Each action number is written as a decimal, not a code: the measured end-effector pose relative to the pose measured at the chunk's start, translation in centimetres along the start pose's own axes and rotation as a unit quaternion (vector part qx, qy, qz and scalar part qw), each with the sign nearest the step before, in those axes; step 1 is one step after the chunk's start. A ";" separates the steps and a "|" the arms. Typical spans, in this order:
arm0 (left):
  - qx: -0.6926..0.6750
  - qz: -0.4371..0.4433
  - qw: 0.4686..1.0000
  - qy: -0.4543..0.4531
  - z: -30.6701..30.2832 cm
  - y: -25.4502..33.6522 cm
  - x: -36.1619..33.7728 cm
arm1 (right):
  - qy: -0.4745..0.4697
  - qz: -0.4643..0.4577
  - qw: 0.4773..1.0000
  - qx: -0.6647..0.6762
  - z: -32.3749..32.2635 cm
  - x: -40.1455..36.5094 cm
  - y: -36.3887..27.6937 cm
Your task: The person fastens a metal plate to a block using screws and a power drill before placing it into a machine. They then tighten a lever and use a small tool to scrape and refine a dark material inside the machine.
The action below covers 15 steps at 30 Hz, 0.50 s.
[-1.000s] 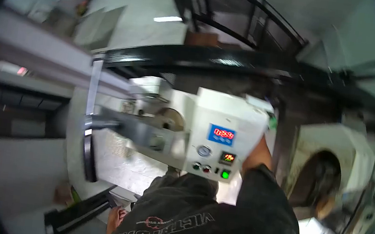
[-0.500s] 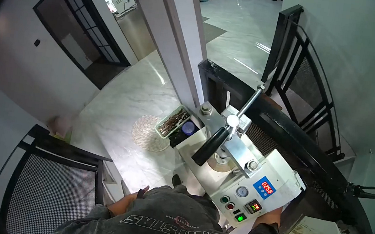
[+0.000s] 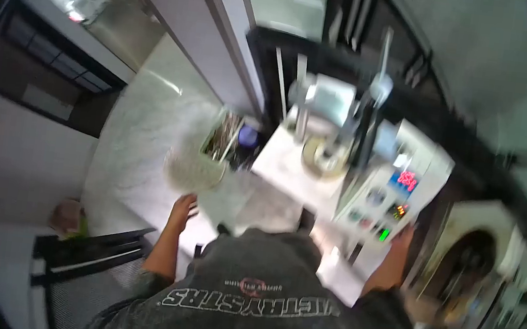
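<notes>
The white bench machine with a lit red display stands in front of me, blurred. On its pale top sits a round ring-shaped fitting, uncovered from above. A lever with a black grip stands on the machine's far right part, beside a shiny metal block. My left hand is in the air near a round woven mat, fingers apart and holding nothing. My right hand is at the right side of the machine's control panel; its fingers are mostly hidden.
A green tray of thin brown pieces and a purple-lidded jar stand left of the machine. Behind runs a black railing. A white casing with a dark round opening is at right.
The view has shifted and blurred. The metal crossbar and lever have swung away from over the round fitting. My left hand has come forward from my side.
</notes>
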<state>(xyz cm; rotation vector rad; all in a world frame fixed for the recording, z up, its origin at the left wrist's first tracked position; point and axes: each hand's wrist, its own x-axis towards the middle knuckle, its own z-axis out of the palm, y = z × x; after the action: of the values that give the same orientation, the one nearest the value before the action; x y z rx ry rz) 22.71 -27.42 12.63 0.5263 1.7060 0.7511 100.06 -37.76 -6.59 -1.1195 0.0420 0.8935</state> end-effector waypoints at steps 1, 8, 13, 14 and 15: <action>0.024 0.007 1.000 -0.002 -0.9 -0.2 0.4 | 0.071 0.015 0.997 -0.014 -4.5 0.3 2.7; 0.080 0.051 0.995 -0.031 -11.5 -4.5 4.9 | 0.267 0.143 0.949 -0.088 -4.6 -23.1 17.3; 0.034 -0.123 0.991 -0.041 -12.8 -0.9 7.8 | 0.121 0.323 0.912 -0.222 9.6 -34.8 28.9; 0.034 -0.131 0.990 -0.043 -12.6 -1.1 8.8 | 0.090 0.319 0.904 -0.269 14.4 -36.1 29.5; 0.093 -0.077 0.990 -0.071 -12.4 -1.3 9.6 | 0.015 0.316 0.898 -0.307 17.0 -36.1 30.9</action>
<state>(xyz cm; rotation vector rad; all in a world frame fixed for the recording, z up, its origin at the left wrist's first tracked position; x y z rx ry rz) 8.30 -24.31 7.07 0.5545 1.6707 0.4364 49.75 -41.69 -5.78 -1.7585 0.1651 1.5357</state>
